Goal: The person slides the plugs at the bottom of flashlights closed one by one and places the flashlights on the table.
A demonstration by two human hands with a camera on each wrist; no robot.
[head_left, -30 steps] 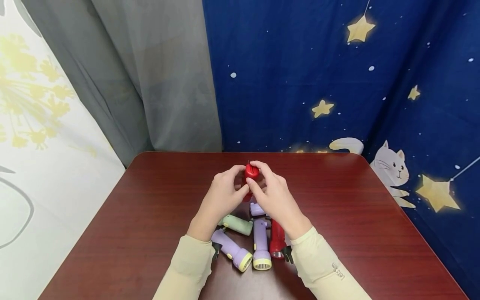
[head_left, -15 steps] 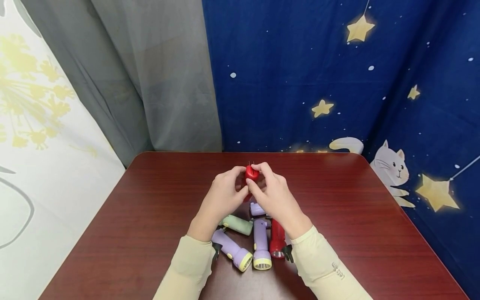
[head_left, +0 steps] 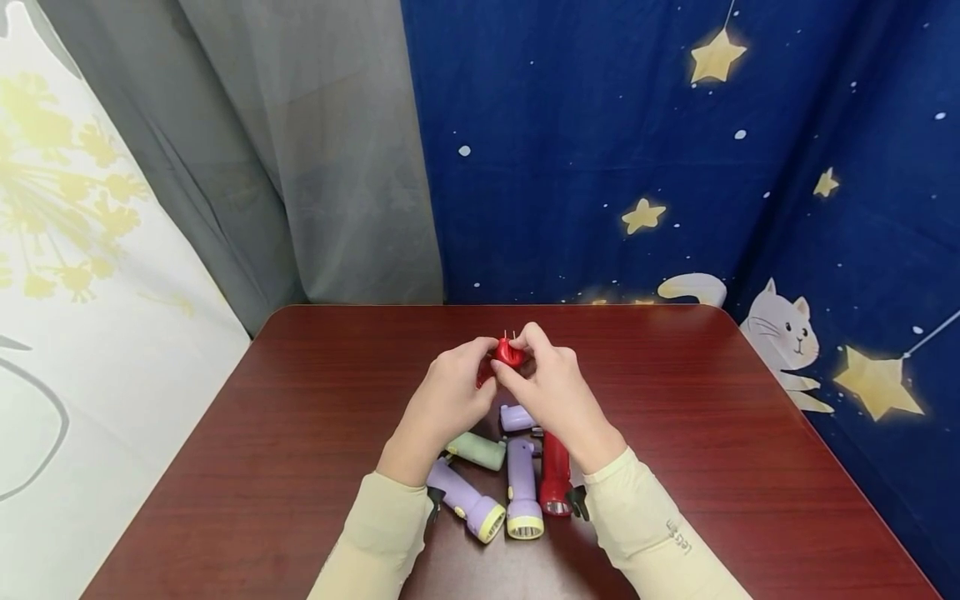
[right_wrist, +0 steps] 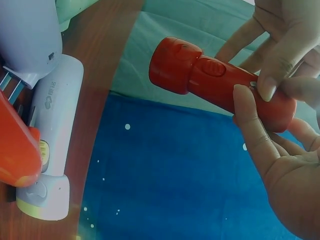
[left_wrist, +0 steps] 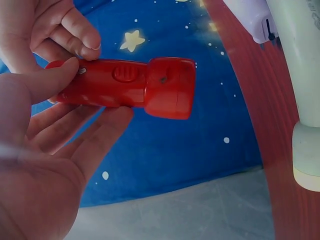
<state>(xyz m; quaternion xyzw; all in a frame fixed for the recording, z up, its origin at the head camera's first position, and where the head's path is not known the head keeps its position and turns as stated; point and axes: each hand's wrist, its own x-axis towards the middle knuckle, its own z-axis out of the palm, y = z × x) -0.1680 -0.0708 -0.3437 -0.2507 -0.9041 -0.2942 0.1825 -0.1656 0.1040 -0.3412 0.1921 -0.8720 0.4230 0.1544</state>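
Note:
Both hands hold a red flashlight (head_left: 509, 355) over the far part of the table, its end with two thin metal plug prongs (head_left: 510, 334) pointing up. My left hand (head_left: 453, 387) grips the body; in the left wrist view the thumb lies on top near the tail of the flashlight (left_wrist: 112, 80), fingers beneath. My right hand (head_left: 553, 385) pinches the tail end from the other side. In the right wrist view, thumb and fingers meet around the tail of the flashlight (right_wrist: 220, 75), its head pointing away from the hands. A ridged slide switch (left_wrist: 125, 73) shows on the body.
Nearer on the brown table (head_left: 300, 467) lie more flashlights: a green one (head_left: 480, 451), a second red one (head_left: 556, 479) and several purple ones, including the middle one (head_left: 522, 483) and the slanted one (head_left: 463, 498). Starry blue curtain (head_left: 570, 167) hangs behind.
The plug prongs have come further into view at the top end, and the red flashlight has turned and shifted slightly right between the hands. The flashlights on the table have stayed put.

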